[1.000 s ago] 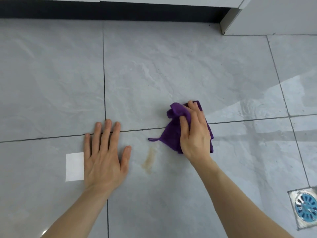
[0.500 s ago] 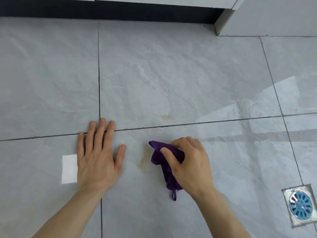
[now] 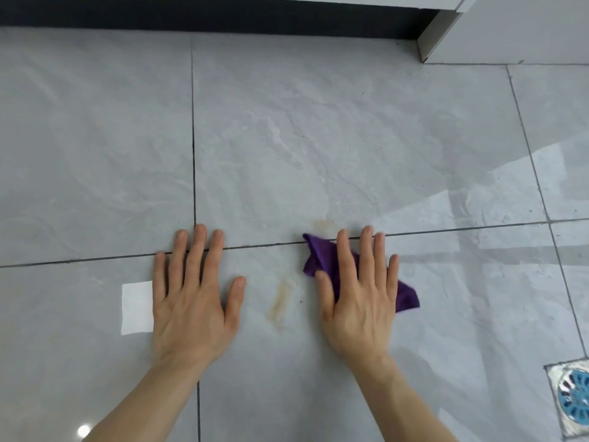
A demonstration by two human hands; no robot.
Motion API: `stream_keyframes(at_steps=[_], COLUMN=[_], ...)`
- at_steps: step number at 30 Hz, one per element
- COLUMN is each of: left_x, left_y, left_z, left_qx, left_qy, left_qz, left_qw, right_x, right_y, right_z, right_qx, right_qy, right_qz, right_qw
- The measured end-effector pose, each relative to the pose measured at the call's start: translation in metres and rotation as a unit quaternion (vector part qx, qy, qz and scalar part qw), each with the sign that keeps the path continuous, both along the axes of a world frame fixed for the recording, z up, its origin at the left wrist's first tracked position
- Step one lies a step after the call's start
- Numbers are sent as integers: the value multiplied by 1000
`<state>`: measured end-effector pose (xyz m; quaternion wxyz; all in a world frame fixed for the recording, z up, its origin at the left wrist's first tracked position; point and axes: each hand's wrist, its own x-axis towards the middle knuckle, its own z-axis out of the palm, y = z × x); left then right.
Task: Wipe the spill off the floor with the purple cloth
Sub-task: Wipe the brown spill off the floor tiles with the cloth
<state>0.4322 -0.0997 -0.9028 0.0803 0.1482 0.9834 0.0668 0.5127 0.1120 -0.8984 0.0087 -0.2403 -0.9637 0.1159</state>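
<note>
The purple cloth [image 3: 320, 255] lies crumpled on the grey tiled floor, mostly under my right hand [image 3: 360, 291], which presses flat on it with fingers spread; one cloth corner sticks out at the right. A pale brown spill streak [image 3: 280, 303] lies on the tile just left of the cloth, between my hands. A fainter brown smear [image 3: 323, 224] sits just beyond the grout line, above the cloth. My left hand [image 3: 194, 291] rests flat on the floor, fingers spread, holding nothing.
A bright white square reflection [image 3: 137, 307] sits left of my left hand. A floor drain [image 3: 573, 400] with a blue grate is at the lower right. A dark cabinet toe-kick [image 3: 207, 11] runs along the top, with a white cabinet corner [image 3: 446, 33] at top right.
My right hand pulled the cloth toward me, then pushed it back up to the grout line and flattened from a grip to a spread palm. The left hand stayed planted.
</note>
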Motion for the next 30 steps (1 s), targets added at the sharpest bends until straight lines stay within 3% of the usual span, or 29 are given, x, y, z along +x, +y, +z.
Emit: stream_keyframes(at_steps=[4,12,15,19,26,30], left_x=[0,0,0,0,-1,-2], left_y=[0,1,1,2,0,-2], left_z=[2,0,1,2,2,2], left_qx=[2,8,2,2,-14,-23], left_qy=[-4,-8,-7,-8,-5,-15], left_qz=[1,1,-1,4,-12,-18], left_qw=[1000,1000,1000,1000,1000,999], right_x=[-48,-85,-102,-98,-23,7], right_y=[31,43,31,-13,-41,-43], right_z=[-7,-7,-4,-3,3,1], right_qx=[4,-168,-205,-146,-72,-40], right_qy=[23,139,132,97,12,-13], right_qz=[-13,-123,-75,51,201,214], right_qw=[1000,968,967,983,977,976])
